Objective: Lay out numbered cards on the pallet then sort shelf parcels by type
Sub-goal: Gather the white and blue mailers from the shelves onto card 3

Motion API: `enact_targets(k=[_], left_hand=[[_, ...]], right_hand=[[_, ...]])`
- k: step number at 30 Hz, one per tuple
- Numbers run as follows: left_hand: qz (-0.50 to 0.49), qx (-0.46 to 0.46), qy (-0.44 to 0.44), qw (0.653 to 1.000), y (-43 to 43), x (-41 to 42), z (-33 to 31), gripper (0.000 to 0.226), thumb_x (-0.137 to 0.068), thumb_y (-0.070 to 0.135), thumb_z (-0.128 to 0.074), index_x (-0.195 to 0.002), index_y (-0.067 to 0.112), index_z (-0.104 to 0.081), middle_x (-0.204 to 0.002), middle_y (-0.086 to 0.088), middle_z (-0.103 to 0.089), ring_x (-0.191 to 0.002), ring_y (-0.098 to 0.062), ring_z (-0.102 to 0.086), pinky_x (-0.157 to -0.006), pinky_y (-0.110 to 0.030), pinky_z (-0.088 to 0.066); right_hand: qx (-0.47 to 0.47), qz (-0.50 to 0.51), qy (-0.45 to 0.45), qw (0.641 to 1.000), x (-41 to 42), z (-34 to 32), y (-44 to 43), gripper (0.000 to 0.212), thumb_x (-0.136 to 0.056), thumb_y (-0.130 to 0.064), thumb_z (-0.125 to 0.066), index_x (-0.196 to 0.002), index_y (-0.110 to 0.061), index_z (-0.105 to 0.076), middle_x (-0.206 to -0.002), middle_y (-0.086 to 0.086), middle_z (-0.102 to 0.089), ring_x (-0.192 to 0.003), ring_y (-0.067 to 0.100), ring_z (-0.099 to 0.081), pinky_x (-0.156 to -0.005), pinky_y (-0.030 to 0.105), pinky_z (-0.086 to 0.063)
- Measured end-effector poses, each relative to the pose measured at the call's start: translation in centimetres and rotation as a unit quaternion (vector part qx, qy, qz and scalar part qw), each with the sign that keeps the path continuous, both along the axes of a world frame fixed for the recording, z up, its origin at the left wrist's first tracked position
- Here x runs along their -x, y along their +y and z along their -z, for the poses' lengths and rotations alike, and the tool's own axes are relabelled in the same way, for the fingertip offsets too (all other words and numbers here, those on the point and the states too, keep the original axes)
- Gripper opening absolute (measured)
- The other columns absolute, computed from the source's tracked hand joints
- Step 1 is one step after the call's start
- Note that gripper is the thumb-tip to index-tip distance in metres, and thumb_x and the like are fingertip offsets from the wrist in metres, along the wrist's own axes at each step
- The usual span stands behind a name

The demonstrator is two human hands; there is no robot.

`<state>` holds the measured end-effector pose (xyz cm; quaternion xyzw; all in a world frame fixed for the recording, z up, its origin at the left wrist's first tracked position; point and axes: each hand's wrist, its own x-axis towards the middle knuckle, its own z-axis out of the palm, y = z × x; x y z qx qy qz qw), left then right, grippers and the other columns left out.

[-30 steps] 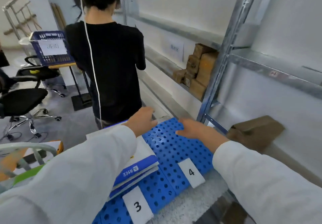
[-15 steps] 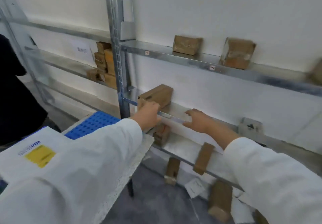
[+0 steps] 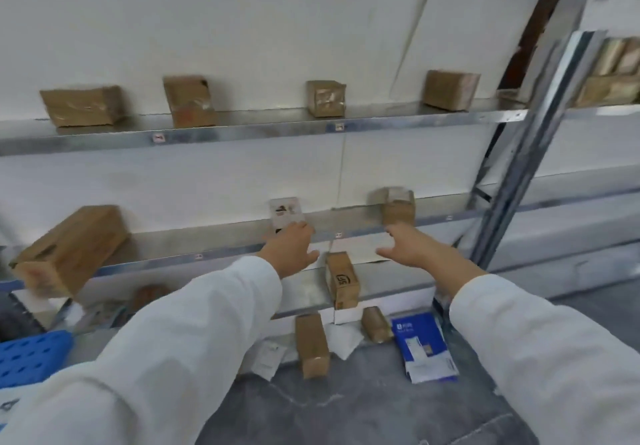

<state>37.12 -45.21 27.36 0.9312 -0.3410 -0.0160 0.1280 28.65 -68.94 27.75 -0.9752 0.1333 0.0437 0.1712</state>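
Note:
Both my hands reach toward the middle shelf (image 3: pixel 221 254) of a metal rack. My left hand (image 3: pixel 291 247) is open, just below a small white parcel (image 3: pixel 286 214) that leans on the back wall. My right hand (image 3: pixel 407 248) is open too, just under a small brown box (image 3: pixel 398 207). Neither hand holds anything. Between them, on the lower shelf, stands a brown box with a black logo (image 3: pixel 343 280). A big brown box (image 3: pixel 69 250) lies at the left of the middle shelf. The blue pallet (image 3: pixel 31 358) shows at the lower left.
The top shelf (image 3: pixel 242 125) carries several taped brown boxes, such as one at the left (image 3: pixel 81 105). On the floor lie a brown box (image 3: pixel 311 346), a smaller one (image 3: pixel 375 323), white mailers (image 3: pixel 270 358) and a blue-and-white mailer (image 3: pixel 422 351). A rack upright (image 3: pixel 512 167) stands at the right.
My view has swung right, away from the pallet and the person in black, to face the rack. Both hands have moved along the shelf to the white parcel and small box.

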Motion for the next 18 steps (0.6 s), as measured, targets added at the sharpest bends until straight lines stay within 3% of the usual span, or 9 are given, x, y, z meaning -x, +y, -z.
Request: enact_targets(k=[4,8,18], left_hand=[[0.061,0.013,0.002,0.998,-6.7,0.5,0.2,0.052,-0.095,0.034,-0.052,-0.141,0.011,-0.039,-0.142,-0.008,-0.043,-0.125,-0.027,-0.047,-0.102,-0.039,-0.042],[0.113,0.009,0.007,0.994,-12.6,0.3,2.0,0.053,-0.095,0.035,-0.052,-0.142,0.013,-0.039,-0.143,-0.005,-0.043,-0.126,-0.022,-0.045,-0.102,-0.033,-0.038],[0.151,0.035,0.045,0.987,-21.4,-7.1,6.3,0.051,-0.093,0.036,-0.057,-0.138,0.017,-0.043,-0.138,-0.002,-0.049,-0.121,-0.019,-0.051,-0.100,-0.030,-0.042]], right_hand=[[0.004,0.059,0.024,0.998,2.9,0.1,-5.2,0.074,-0.093,-0.044,-0.057,-0.149,-0.007,-0.027,-0.154,0.011,-0.029,-0.139,0.025,-0.034,-0.114,0.035,-0.029],[0.005,0.092,0.039,0.995,3.5,1.1,-8.9,0.075,-0.092,-0.045,-0.056,-0.149,-0.007,-0.027,-0.152,0.011,-0.031,-0.138,0.025,-0.035,-0.112,0.033,-0.031],[-0.001,0.118,0.090,0.989,-3.8,5.3,-15.2,0.080,-0.086,-0.051,-0.060,-0.149,-0.014,-0.029,-0.154,0.007,-0.029,-0.136,0.023,-0.037,-0.112,0.037,-0.033]])
